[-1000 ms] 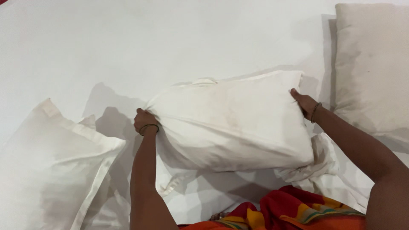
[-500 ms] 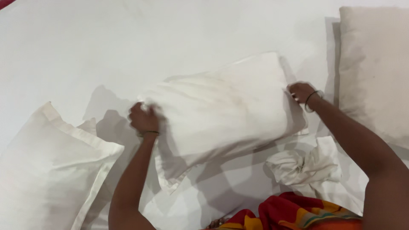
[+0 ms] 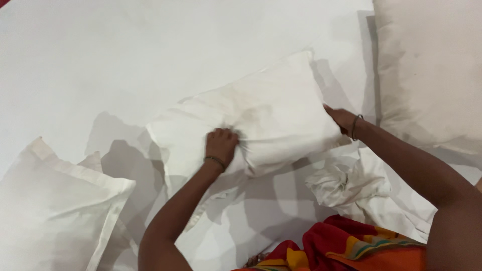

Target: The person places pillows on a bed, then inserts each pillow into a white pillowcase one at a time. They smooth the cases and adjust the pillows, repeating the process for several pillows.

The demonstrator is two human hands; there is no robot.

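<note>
Two hands work one white pillow (image 3: 266,108) lying on the white bedsheet (image 3: 100,55): the left hand (image 3: 221,145) is clenched in a bunch of its cover near the middle, the right hand (image 3: 341,119) grips its right edge. A crumpled pillowcase (image 3: 346,180) lies just below, a cased pillow (image 3: 50,211) at far left, a bare pillow (image 3: 432,70) at right.

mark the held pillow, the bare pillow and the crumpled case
held pillow (image 3: 271,100), head view, upper face of the cover.
bare pillow (image 3: 427,70), head view, middle of its face.
crumpled case (image 3: 346,183), head view, bunched folds.
</note>
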